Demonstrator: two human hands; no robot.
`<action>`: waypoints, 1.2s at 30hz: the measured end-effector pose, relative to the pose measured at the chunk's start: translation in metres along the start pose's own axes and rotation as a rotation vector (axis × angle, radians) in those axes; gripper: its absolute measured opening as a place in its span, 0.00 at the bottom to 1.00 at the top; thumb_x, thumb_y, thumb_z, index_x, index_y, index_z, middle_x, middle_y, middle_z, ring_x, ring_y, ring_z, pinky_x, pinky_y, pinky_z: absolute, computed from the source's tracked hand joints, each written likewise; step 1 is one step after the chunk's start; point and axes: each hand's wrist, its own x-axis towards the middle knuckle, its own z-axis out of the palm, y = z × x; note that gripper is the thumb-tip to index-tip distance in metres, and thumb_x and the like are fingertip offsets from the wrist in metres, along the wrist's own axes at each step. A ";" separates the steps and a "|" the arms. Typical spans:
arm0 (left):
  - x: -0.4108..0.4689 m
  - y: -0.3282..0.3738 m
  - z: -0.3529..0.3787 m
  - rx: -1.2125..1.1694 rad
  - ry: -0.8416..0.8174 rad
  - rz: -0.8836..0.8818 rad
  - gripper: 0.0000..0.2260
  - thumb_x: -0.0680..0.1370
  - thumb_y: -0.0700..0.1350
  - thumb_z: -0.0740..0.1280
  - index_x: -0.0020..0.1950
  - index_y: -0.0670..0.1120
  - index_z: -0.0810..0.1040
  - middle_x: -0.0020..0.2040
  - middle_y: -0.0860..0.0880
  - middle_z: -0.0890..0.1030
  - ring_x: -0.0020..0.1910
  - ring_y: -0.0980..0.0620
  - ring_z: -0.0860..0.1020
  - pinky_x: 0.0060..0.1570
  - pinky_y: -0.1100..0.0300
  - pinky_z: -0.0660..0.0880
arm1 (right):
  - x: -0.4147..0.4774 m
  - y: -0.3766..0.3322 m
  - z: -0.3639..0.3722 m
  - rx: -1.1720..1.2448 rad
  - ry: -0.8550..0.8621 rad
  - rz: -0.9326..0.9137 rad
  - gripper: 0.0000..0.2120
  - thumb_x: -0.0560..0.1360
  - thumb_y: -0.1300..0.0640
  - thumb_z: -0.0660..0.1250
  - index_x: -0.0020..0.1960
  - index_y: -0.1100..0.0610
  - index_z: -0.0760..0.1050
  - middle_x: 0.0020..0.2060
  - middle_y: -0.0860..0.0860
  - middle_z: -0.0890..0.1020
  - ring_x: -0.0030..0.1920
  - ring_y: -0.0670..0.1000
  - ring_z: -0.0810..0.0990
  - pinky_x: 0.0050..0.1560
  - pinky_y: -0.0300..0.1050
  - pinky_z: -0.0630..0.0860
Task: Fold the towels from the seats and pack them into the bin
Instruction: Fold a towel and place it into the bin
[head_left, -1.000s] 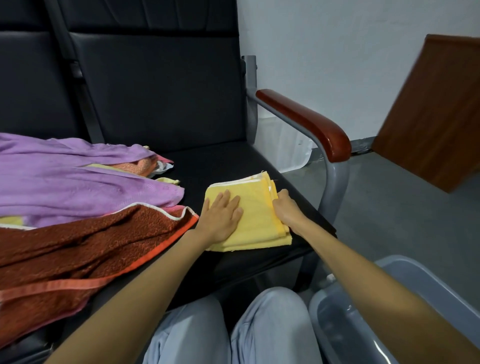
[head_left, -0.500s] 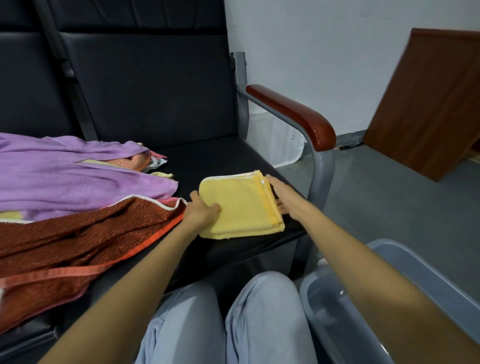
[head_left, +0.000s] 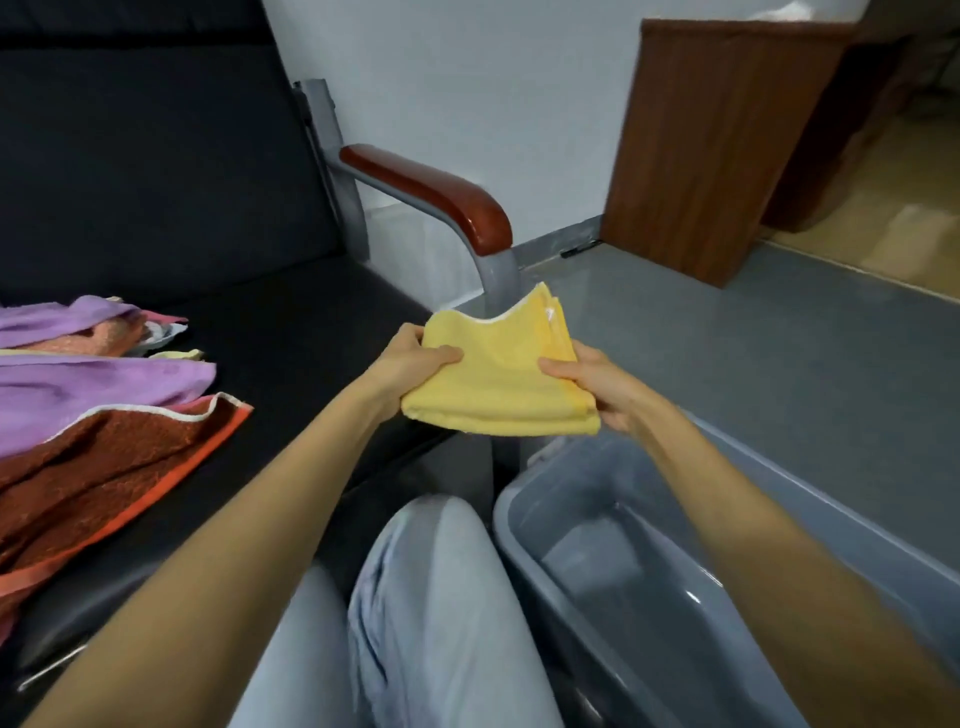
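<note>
**Yellow towel folded, ready for packing**

It is held in the air just off the seat. The left hand pinches its 9 o'clock side and the right hand its 3 o'clock side. Probable next move: lower it flat into the grey bin at 5 o'clock.

I can read no text, label, brand or number anywhere. The yellow towel I hold has a small pale spot near its far corner, too blurred to read, and the grey bin carries no legible marking.
</note>
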 end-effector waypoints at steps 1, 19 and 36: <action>0.001 0.004 0.020 0.017 -0.022 0.026 0.23 0.77 0.48 0.66 0.69 0.45 0.63 0.52 0.51 0.71 0.46 0.54 0.72 0.39 0.61 0.70 | -0.012 0.009 -0.015 0.039 0.047 0.001 0.19 0.78 0.60 0.63 0.68 0.55 0.66 0.55 0.51 0.79 0.52 0.49 0.79 0.47 0.42 0.80; -0.008 -0.147 0.188 1.229 -0.361 -0.003 0.33 0.79 0.37 0.57 0.77 0.47 0.39 0.74 0.46 0.29 0.74 0.37 0.36 0.71 0.39 0.54 | -0.075 0.280 -0.113 0.053 0.624 0.421 0.30 0.75 0.74 0.55 0.74 0.57 0.58 0.56 0.53 0.71 0.52 0.54 0.73 0.41 0.46 0.73; 0.001 -0.151 0.194 1.276 -0.414 -0.093 0.36 0.78 0.33 0.54 0.76 0.50 0.34 0.69 0.45 0.20 0.70 0.37 0.27 0.71 0.37 0.49 | -0.036 0.337 -0.068 -0.299 0.389 0.917 0.47 0.76 0.67 0.65 0.74 0.58 0.28 0.76 0.58 0.44 0.73 0.60 0.58 0.68 0.53 0.62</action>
